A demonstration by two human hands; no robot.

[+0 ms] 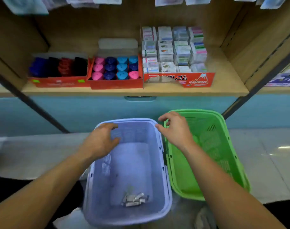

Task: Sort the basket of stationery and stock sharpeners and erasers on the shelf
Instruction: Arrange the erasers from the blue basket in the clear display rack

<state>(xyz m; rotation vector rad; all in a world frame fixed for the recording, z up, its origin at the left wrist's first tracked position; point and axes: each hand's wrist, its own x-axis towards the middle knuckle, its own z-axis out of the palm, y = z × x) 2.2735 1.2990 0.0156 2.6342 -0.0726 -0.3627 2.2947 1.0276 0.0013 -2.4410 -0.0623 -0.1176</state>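
A lilac basket stands on the floor in front of me, with several small silver metal sharpeners lying near its front end. To its right lies a green basket that looks bare inside. My left hand hovers over the lilac basket's far left corner with fingers loosely curled, holding nothing. My right hand hangs over the gap between the two baskets, fingers relaxed, holding nothing. On the wooden shelf sit a red box of colourful sharpeners and a red box of wrapped erasers.
A third red box with blue, black and red items stands at the shelf's left. A clear plastic lid lies behind the middle box. Dark metal struts slant down on both sides. Packaged goods hang above. Pale tiled floor surrounds the baskets.
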